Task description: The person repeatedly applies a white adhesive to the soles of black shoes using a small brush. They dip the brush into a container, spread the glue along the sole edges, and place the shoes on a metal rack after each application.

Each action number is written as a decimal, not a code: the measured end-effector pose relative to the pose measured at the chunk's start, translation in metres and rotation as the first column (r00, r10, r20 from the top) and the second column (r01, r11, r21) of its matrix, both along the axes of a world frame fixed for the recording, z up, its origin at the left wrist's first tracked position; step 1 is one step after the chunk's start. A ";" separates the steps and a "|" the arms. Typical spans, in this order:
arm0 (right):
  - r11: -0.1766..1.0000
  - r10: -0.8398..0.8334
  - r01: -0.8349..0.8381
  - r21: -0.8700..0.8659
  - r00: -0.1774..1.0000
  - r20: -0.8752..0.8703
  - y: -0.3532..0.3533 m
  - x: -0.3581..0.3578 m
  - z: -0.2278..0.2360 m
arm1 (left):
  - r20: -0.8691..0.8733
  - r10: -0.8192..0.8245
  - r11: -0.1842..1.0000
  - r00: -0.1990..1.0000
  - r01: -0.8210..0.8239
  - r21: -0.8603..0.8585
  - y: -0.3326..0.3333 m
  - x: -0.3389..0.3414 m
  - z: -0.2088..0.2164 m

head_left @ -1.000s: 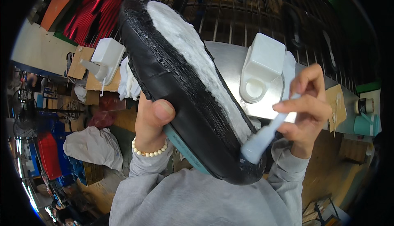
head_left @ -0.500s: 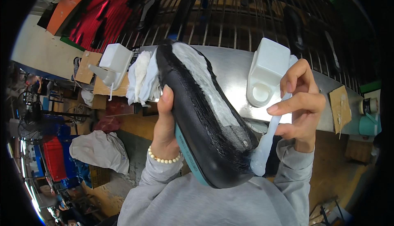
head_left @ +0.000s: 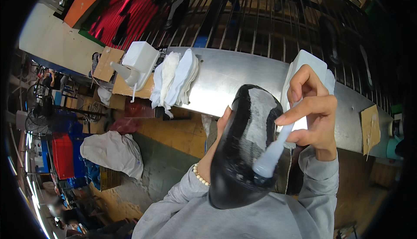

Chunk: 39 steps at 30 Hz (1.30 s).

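Note:
A black shoe upper stretched over a last (head_left: 226, 174) is held sole side up in front of my chest, its grey-white bottom (head_left: 259, 121) framed by a glossy black margin. My left hand (head_left: 220, 128) grips it from the left side; most of its fingers are hidden behind the upper. Between the thumb and fingers of my right hand (head_left: 315, 113) is the pale handle of a whitish glue brush (head_left: 273, 154). The brush's head touches the margin at the near end of the upper.
Ahead lies a metal bench top (head_left: 217, 78) with folded white cloths (head_left: 173, 78), a white plastic container with a spout (head_left: 139, 63), and another white container (head_left: 304, 63) behind my right hand. Beyond runs a rack of metal bars (head_left: 260, 26) carrying dark shoe parts. Cardboard (head_left: 370, 128) sits at the right.
The upper has tilted and turned, its far end coming nearer and its near end now facing me. The brush has shifted slightly left and up along the margin.

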State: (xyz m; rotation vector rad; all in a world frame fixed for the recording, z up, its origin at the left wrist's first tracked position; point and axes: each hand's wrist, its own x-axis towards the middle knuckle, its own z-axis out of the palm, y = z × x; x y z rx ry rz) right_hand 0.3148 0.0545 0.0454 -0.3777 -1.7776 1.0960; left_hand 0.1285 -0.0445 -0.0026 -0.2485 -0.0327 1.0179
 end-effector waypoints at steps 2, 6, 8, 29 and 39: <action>0.998 -0.055 0.054 0.017 0.997 0.062 -0.002 0.001 0.005 | 0.055 0.116 0.988 0.992 -0.121 0.097 -0.002 0.005 0.003; 0.997 -0.062 0.059 0.053 0.995 0.072 -0.001 0.005 0.009 | -0.338 0.169 0.981 0.926 -0.124 0.150 -0.005 0.003 0.007; 0.998 0.001 -0.003 0.066 1.000 0.028 0.001 0.006 0.008 | -0.454 0.164 0.986 0.876 -0.151 0.064 -0.008 0.002 0.009; 0.945 0.313 -0.309 -0.108 0.950 0.018 0.015 -0.004 -0.014 | 0.635 -0.519 0.842 0.572 0.468 0.267 -0.013 0.038 -0.042; 0.981 0.191 -0.186 -0.047 0.973 0.131 0.012 -0.003 0.007 | 0.707 -0.679 0.681 0.197 0.530 0.506 -0.009 0.055 -0.050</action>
